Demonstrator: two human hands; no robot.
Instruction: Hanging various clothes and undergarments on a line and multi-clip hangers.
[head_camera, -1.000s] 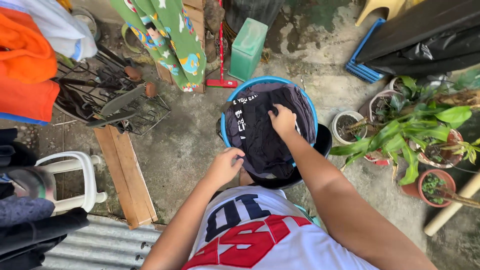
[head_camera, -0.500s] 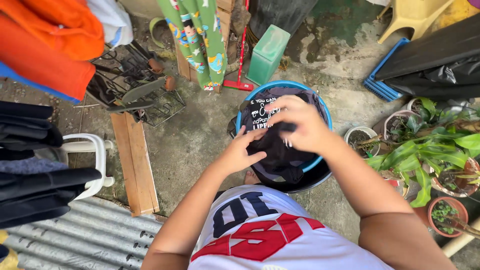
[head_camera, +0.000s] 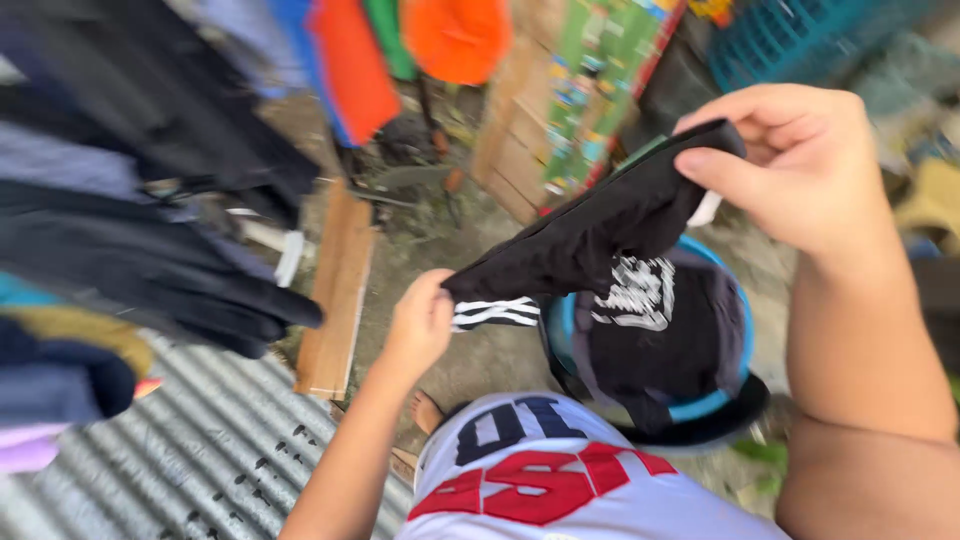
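I hold a black garment stretched between both hands above a blue basin. My right hand pinches its upper end at the top right. My left hand grips its lower end, where white stripes show. More dark clothes with white print lie in the basin, which sits on a black tub.
Dark, orange and blue clothes hang on the left. A wooden plank lies on the concrete ground beside a corrugated metal sheet. A green patterned cloth hangs at the back over wooden boards.
Both hands have lifted the black garment out of the basin and pulled it apart. The view has swung left and blurred, showing more hanging clothes.
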